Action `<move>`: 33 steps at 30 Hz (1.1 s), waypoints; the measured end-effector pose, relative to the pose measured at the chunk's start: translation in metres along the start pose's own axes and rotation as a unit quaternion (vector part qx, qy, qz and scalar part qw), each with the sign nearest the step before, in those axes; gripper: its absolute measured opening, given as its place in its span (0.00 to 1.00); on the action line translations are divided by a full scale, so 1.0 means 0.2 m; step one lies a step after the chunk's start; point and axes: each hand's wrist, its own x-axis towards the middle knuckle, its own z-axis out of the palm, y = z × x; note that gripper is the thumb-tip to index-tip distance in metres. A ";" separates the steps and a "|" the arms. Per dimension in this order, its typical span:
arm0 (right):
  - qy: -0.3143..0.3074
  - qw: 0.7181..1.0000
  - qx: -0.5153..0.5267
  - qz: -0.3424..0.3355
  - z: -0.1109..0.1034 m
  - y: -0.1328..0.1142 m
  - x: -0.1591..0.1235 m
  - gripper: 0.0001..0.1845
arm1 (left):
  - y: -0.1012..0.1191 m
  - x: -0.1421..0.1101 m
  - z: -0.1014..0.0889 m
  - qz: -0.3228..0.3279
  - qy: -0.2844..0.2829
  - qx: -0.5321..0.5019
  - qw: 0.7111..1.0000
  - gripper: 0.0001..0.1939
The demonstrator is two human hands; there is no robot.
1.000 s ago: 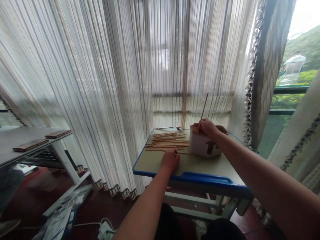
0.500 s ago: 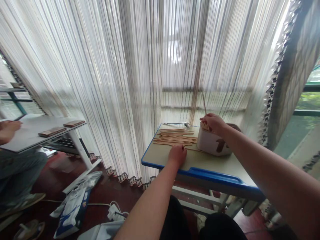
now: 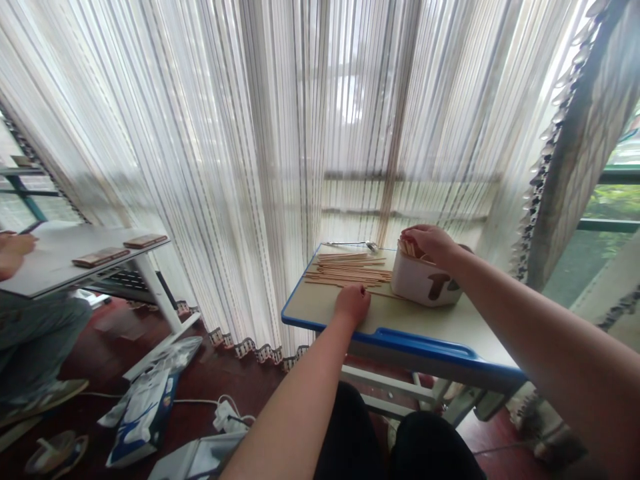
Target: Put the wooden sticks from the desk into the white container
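Observation:
Thin wooden chopsticks (image 3: 350,272) lie in a loose row across the desk. My left hand (image 3: 353,304) rests at the near side of them, its fingers curled closed; whether anything is inside is hidden. One stick lies on the desk just right of that hand. A white box with a brown mark (image 3: 415,275) stands at the right, with several stick ends (image 3: 409,249) showing at its left rim. Over this rim is my right hand (image 3: 429,241), fingers bent and closed among the stick ends. What they grip is hidden.
A metal utensil (image 3: 353,245) lies along the desk's far edge. The desk (image 3: 320,308) has a blue rim. At left, another person's hands (image 3: 17,250) are over a white table (image 3: 50,267) with two flat brown packs. A power strip (image 3: 227,417) and packaging lie on the floor.
The stick that stood upright in my right hand above the box no longer shows. That hand is now lower over the rim. My left hand stays by the chopsticks; the view shifted slightly.

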 end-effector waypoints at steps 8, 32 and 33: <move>-0.054 0.986 -0.132 -0.087 -0.03 0.01 -0.08 0.15 | -0.01 0.00 0.00 0.016 0.009 0.003 1.000 0.13; 0.140 0.892 -0.225 -0.365 0.11 0.13 -0.38 0.17 | -0.04 0.00 0.02 -0.028 0.095 0.063 0.993 0.15; 0.109 0.884 -0.234 -0.390 0.13 0.17 -0.44 0.16 | -0.04 0.00 0.03 -0.033 0.093 0.074 0.992 0.15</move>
